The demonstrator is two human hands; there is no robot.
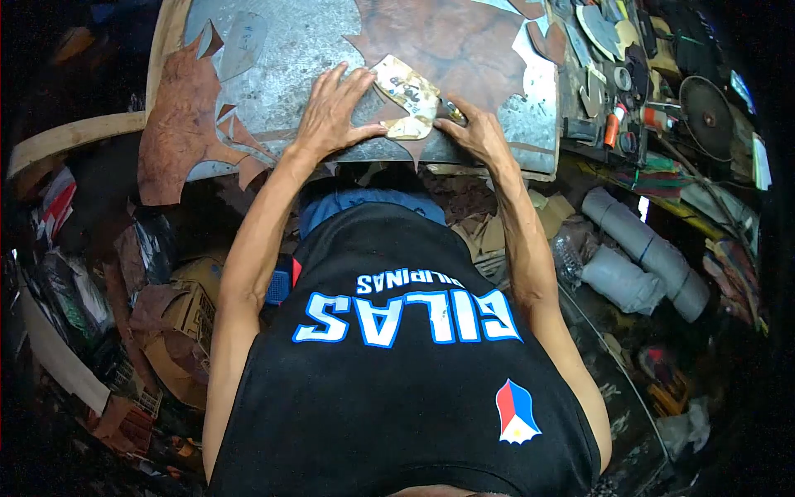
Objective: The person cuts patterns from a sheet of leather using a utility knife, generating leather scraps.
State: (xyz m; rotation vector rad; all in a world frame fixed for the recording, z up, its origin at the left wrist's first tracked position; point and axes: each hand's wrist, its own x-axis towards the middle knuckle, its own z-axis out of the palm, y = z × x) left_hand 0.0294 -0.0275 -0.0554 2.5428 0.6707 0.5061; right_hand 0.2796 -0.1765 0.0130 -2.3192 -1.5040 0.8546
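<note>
A worn, cream-coloured pattern piece (403,93) with dark handwriting lies on a brown sheet of leather (447,50) near the front edge of the work table. My left hand (335,112) is open at its left side. The fingertips rest by the pattern's upper left edge, and the thumb touches near its lower left edge. On the right, my right hand (476,132) is closed, thumb and forefinger pinching a small yellowish and dark item (453,110) beside the pattern. Most of that item is hidden by the fingers, so its kind cannot be told.
Under the leather is a scuffed grey metal table top (290,62). An irregular leather scrap (178,124) hangs over its left front edge. To the right lie an orange-capped bottle (613,128), a tape roll (622,79) and a round dark disc (705,118). Rolled grey sheeting (646,248) lies lower right.
</note>
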